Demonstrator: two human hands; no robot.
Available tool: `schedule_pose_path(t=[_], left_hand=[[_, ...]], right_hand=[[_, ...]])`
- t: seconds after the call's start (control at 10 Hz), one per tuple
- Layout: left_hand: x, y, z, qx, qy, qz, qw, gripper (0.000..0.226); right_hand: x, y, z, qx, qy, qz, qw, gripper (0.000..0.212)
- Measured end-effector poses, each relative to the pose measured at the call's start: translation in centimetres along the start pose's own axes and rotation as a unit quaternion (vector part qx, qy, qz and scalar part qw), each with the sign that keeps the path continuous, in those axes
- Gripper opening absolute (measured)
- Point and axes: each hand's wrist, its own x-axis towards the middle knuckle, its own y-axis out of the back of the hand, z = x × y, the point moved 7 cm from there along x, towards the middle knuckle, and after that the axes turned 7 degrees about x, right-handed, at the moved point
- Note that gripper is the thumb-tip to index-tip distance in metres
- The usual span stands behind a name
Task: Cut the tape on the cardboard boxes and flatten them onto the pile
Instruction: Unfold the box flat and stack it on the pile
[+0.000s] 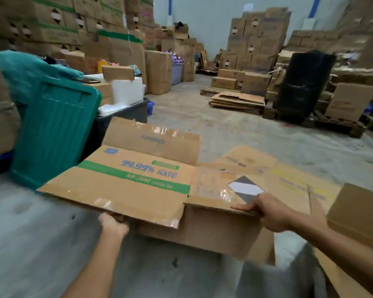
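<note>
A flattened brown cardboard box (pixel 125 181) with a green stripe, blue print and shiny clear tape is held level in front of me. My left hand (pixel 112 225) grips its near edge from below, fingers hidden under the board. My right hand (pixel 269 212) grips the near right edge beside a black-and-white diamond label (pixel 244 188). One flap hangs down under the panel. Flat cardboard sheets (pixel 289 175) lie on the floor just beyond and to the right. No cutting tool is in view.
A teal plastic bin (pixel 52 130) and a dark bin (pixel 125 117) stand at left. A closed brown box (pixel 357 214) sits at right. Further off lie a pile of flat cardboard on a pallet (pixel 237 101), a black wrapped roll (pixel 304 84) and tall box stacks.
</note>
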Motion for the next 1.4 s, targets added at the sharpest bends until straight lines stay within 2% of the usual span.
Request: schedule_pose_path(t=[0.1, 0.2, 0.3, 0.4, 0.5, 0.6, 0.7, 0.8, 0.9, 1.0, 1.1, 1.2, 1.3, 1.4], left_hand=[[-0.5, 6.5, -5.0, -0.062, 0.089, 0.083, 0.991, 0.047], [-2.2, 12.3, -6.7, 0.475, 0.132, 0.199, 0.847, 0.044], [0.5, 17.2, -4.4, 0.376, -0.078, 0.353, 0.853, 0.044], [-3.6, 16.7, -0.6, 0.398, -0.203, 0.473, 0.759, 0.054], [-4.0, 11.0, 0.8, 0.597, -0.343, 0.325, 0.648, 0.046], [-1.4, 5.9, -1.6, 0.734, -0.37, 0.127, 0.556, 0.039], [1.3, 2.8, -5.0, 0.809, -0.353, -0.022, 0.47, 0.048], [3.0, 1.2, -7.5, 0.842, -0.315, -0.093, 0.428, 0.057], [5.1, 1.4, -8.5, 0.872, -0.3, -0.133, 0.364, 0.068], [7.1, 3.9, -8.9, 0.872, -0.317, -0.163, 0.335, 0.064], [8.2, 5.9, -9.6, 0.858, -0.356, -0.155, 0.337, 0.059], [8.0, 5.7, -9.9, 0.853, -0.368, -0.155, 0.335, 0.06], [8.4, 6.0, -9.8, 0.852, -0.364, -0.15, 0.345, 0.061], [8.6, 5.9, -10.0, 0.846, -0.366, -0.152, 0.356, 0.061]], right_hand=[[-0.1, -10.2, 0.5, 0.03, -0.041, -0.023, 0.998, 0.028], [-0.5, -19.6, 1.6, 0.021, -0.057, -0.111, 0.992, 0.054], [-0.3, -22.8, 2.1, -0.006, -0.116, -0.212, 0.97, 0.079], [1.5, -22.1, 1.1, 0.03, -0.134, -0.263, 0.955, 0.092], [4.9, -19.8, -1.7, 0.073, -0.113, -0.194, 0.972, 0.086], [8.1, -18.6, -5.6, 0.083, -0.08, -0.106, 0.988, 0.072], [10.8, -19.6, -9.0, 0.085, -0.078, -0.065, 0.991, 0.07], [13.1, -21.0, -11.7, 0.075, -0.066, -0.045, 0.994, 0.069], [16.0, -22.6, -12.4, 0.05, -0.063, -0.02, 0.997, 0.069], [17.4, -25.7, -11.2, 0.048, -0.06, 0.014, 0.997, 0.073], [17.7, -28.2, -10.5, 0.052, -0.033, 0.103, 0.993, 0.075], [17.6, -28.7, -10.5, 0.045, -0.021, 0.134, 0.99, 0.074], [17.8, -28.5, -10.3, 0.053, -0.019, 0.144, 0.988, 0.075], [18.0, -29.1, -10.2, 0.058, -0.022, 0.121, 0.991, 0.075]])
